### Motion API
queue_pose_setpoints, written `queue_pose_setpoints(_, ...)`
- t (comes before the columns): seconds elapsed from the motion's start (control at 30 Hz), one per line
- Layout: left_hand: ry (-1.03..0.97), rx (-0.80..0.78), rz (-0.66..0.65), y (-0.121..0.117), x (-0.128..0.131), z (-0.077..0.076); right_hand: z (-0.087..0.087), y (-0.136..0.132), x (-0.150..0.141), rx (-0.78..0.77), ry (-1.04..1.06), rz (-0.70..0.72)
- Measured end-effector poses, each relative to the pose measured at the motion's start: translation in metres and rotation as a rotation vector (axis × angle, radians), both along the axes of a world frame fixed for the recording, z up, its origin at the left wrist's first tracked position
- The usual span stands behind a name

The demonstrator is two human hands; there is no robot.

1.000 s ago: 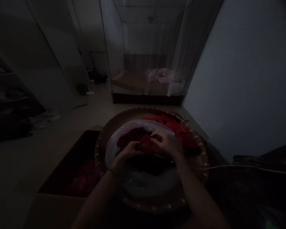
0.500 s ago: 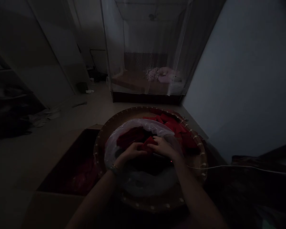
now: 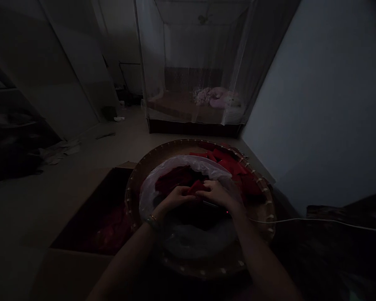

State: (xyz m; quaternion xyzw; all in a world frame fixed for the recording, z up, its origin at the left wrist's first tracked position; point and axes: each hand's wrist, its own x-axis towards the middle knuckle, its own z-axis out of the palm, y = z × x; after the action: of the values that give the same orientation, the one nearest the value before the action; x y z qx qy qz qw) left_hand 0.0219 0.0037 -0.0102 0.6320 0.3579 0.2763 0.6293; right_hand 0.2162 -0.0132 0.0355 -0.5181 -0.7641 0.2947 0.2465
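Both of my hands meet over a whitish plastic bag (image 3: 148,188) that lies open in a round woven bamboo tray (image 3: 134,175). Between my left hand (image 3: 177,198) and my right hand (image 3: 217,194) is a small red piece (image 3: 197,186), paper or cloth; the dim light hides which. Fingers of each hand are closed on its edges. More dark red pieces (image 3: 172,179) lie inside the bag, behind my left hand. Brighter red pieces (image 3: 228,162) are heaped in the tray's far right part. Under my right wrist a small red light (image 3: 227,212) glows.
An open cardboard box (image 3: 78,255) with red material in it stands at the left. A white cable (image 3: 301,219) runs off to the right. Beyond the tray is a netted bed (image 3: 194,125); a pale wall (image 3: 326,104) rises on the right.
My hands stay on the red piece, which looks slightly lower and more covered by the fingers. The whole view has shifted a little.
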Motion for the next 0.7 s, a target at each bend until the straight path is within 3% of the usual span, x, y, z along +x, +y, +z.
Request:
queue_pose_setpoints(0.13, 0.017, 0.043, 0.034, -0.001, 0.0, 0.005, 0.001, -0.001, 0.007, -0.038, -0.016, -0.023)
queue_pose_setpoints(0.3, 0.095, 0.112, 0.072, -0.003, 0.002, 0.004, -0.009, 0.0, 0.004, -0.092, -0.053, -0.001)
queue_pose_setpoints(0.5, 0.123, 0.291, 0.055, -0.004, 0.006, -0.005, -0.012, 0.002, -0.005, -0.127, 0.06, -0.053)
queue_pose_setpoints(0.7, 0.202, 0.375, 0.168, -0.001, 0.003, -0.009, -0.01, 0.005, 0.005, -0.231, 0.174, -0.131)
